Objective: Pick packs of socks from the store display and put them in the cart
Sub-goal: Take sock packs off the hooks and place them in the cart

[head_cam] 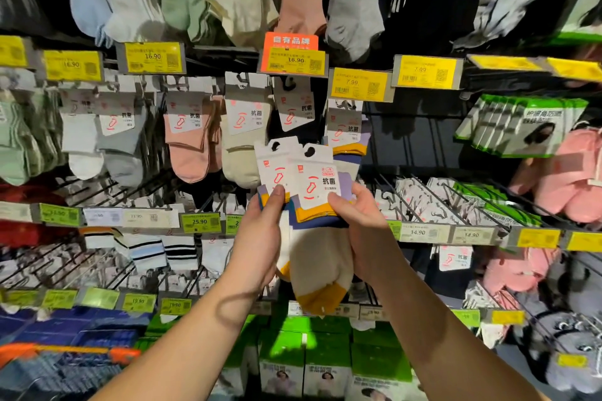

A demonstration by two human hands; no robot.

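Observation:
Two packs of cream socks with yellow, blue and purple bands are held side by side in front of the display. My left hand (260, 238) grips the left pack (272, 166), its thumb on the white header card. My right hand (361, 228) grips the right pack (317, 247), which hangs lower with its yellow toe down. One more pack of the same kind (347, 137) hangs on a hook just behind them. The cart is out of view.
Rows of hanging sock packs fill the wire display: pink (189, 140), cream (242, 130), grey and white ones. Yellow price tags (360, 84) line the hook rails. Green boxes (325, 358) stand below. Bare wire hooks (423, 192) stick out at the right.

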